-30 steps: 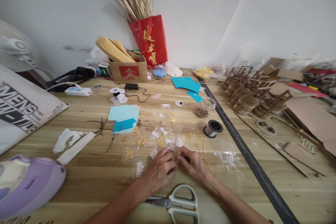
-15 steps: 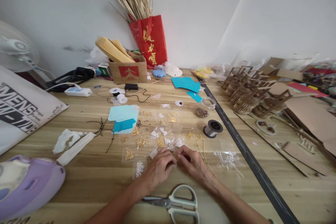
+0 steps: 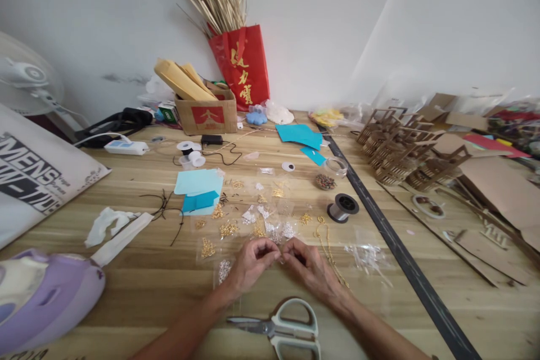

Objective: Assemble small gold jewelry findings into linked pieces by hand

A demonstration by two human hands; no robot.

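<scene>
On the big tabletop [image 3: 147, 287], the left hand [image 3: 253, 264] and right hand [image 3: 310, 267] almost meet, with both hands' fingers [image 3: 270, 259] pinched closed at the tips. The gold chain [image 3: 324, 242] lies just beside the right hand. Shiny silver bits [image 3: 288, 230] lie just past them. Anything pinched is too tiny to tell. Best to pinch softly, hands steady, so nothing slips

Plain pale-grey wall [image 3: 312, 22], dark smudge [image 3: 124, 77] low at left, slanting pale line [image 3: 383, 14] at right. Wood-grain desk [image 3: 147, 287] below wall, dark strip [image 3: 404, 259] running across. Soft light.
</scene>
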